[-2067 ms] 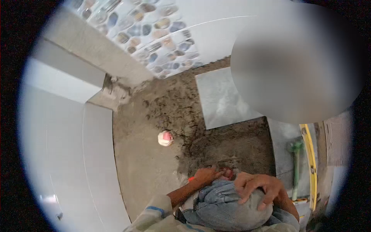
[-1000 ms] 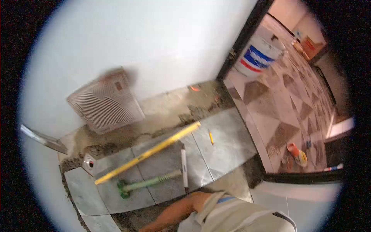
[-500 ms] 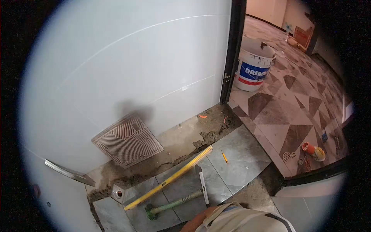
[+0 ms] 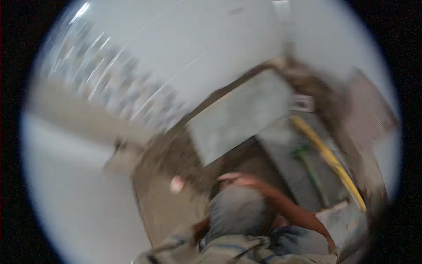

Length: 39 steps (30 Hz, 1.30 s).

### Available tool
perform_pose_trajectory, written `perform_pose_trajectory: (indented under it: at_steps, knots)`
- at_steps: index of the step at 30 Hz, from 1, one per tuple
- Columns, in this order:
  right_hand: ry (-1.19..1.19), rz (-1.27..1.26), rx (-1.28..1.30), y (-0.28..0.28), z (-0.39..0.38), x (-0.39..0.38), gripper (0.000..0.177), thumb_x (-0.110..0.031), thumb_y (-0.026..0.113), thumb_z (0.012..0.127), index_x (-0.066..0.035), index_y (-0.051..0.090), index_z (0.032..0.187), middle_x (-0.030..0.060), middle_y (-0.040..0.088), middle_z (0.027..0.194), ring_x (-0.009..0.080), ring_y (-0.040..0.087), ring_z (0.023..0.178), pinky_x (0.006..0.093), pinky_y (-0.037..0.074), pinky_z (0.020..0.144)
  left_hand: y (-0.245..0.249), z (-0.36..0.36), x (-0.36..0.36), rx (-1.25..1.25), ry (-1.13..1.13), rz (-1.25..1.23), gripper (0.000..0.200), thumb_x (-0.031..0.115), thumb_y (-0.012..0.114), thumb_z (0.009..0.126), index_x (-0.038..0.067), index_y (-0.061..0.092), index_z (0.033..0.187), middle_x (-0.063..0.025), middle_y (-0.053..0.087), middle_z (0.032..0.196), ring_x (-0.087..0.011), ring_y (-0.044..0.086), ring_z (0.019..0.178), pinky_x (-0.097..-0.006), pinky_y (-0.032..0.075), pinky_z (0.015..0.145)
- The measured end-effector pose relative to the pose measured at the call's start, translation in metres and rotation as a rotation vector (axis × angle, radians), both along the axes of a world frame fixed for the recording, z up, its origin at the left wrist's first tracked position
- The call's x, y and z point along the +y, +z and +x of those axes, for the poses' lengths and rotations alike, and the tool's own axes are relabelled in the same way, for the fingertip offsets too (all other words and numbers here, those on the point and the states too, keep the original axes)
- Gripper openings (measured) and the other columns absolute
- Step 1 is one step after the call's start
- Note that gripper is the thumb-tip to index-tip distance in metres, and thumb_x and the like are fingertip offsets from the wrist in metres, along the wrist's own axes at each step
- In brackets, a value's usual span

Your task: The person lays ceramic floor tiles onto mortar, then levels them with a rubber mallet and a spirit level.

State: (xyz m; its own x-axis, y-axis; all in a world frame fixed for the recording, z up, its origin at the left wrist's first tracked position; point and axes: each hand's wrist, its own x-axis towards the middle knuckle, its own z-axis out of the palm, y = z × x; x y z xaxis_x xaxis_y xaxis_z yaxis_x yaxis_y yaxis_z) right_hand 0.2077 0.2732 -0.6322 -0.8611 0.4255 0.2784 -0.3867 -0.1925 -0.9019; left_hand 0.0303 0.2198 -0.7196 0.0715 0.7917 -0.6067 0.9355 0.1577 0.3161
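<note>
My right hand is at the far side of my bent knee, its fingers smeared by motion. That forearm runs in from the lower right. My left hand is hidden behind the knee; only a bit of its forearm shows. Beyond my right hand lies a pale grey floor tile. To the right, a green mallet and a long yellow spirit level rest on laid tiles.
A ridged-back tile leans on the right wall. A square drain sits near the far corner. Bare mortar bed lies to the left, with a small pinkish-white thing on it. White walls close in the sides.
My view has swung left, away from the doorway and bucket. The level, mallet and leaning tile now appear on the right. My knees and right hand have come into view.
</note>
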Motion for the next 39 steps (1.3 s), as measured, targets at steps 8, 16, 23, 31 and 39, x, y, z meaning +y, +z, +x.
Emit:
perform_pose_trajectory:
  at_steps: [8, 16, 23, 31, 39]
  knots:
    - [0.074, -0.289, -0.24, 0.084, 0.016, 0.011, 0.055, -0.039, 0.045, 0.093, -0.001, 0.048, 0.133, 0.0134, 0.051, 0.13, 0.0268, 0.046, 0.121, 0.0396, 0.027, 0.108, 0.0, -0.059, -0.065, -0.08, 0.292, -0.127, 0.054, 0.046, 0.058, 0.089, 0.0, 0.045, 0.115, -0.0194, 0.062, 0.077, -0.0343, 0.064, 0.075, -0.0439, 0.05, 0.063]
    - [0.232, 0.16, -0.238, 0.12, 0.008, 0.022, 0.063, -0.037, 0.069, 0.082, -0.002, 0.05, 0.131, 0.0176, 0.045, 0.136, 0.0336, 0.043, 0.125, 0.0438, 0.034, 0.103, -0.008, -0.081, -0.099, -0.376, 0.463, 0.005, 0.041, 0.03, 0.057, 0.087, -0.002, 0.041, 0.107, -0.0298, 0.06, 0.086, -0.0466, 0.06, 0.083, -0.0511, 0.047, 0.069]
    - [0.453, 0.444, -0.541, 0.23, -0.029, 0.017, 0.053, -0.046, 0.063, 0.084, -0.014, 0.058, 0.126, 0.0138, 0.045, 0.136, 0.0298, 0.047, 0.123, 0.0473, 0.039, 0.093, 0.058, -0.158, -0.131, -0.03, 0.945, 0.208, 0.036, 0.031, 0.059, 0.084, 0.0, 0.05, 0.099, -0.0264, 0.063, 0.083, -0.0451, 0.061, 0.084, -0.0492, 0.048, 0.071]
    - [0.374, 1.105, -0.127, 0.216, -0.116, -0.016, 0.044, -0.043, 0.058, 0.087, -0.016, 0.059, 0.122, 0.0096, 0.049, 0.133, 0.0285, 0.046, 0.123, 0.0516, 0.034, 0.095, 0.07, -0.238, -0.181, 0.017, 1.214, 0.384, 0.034, 0.029, 0.059, 0.081, -0.001, 0.052, 0.097, -0.024, 0.06, 0.076, -0.0403, 0.06, 0.072, -0.0423, 0.047, 0.066]
    - [0.291, 0.868, -0.03, 0.177, -0.154, -0.021, 0.049, -0.048, 0.058, 0.082, -0.016, 0.059, 0.118, 0.0047, 0.056, 0.124, 0.022, 0.05, 0.119, 0.0475, 0.037, 0.084, 0.038, -0.271, -0.133, -0.083, 1.195, 0.661, 0.026, 0.019, 0.062, 0.079, -0.002, 0.049, 0.089, -0.0175, 0.057, 0.07, -0.0278, 0.054, 0.062, -0.039, 0.045, 0.062]
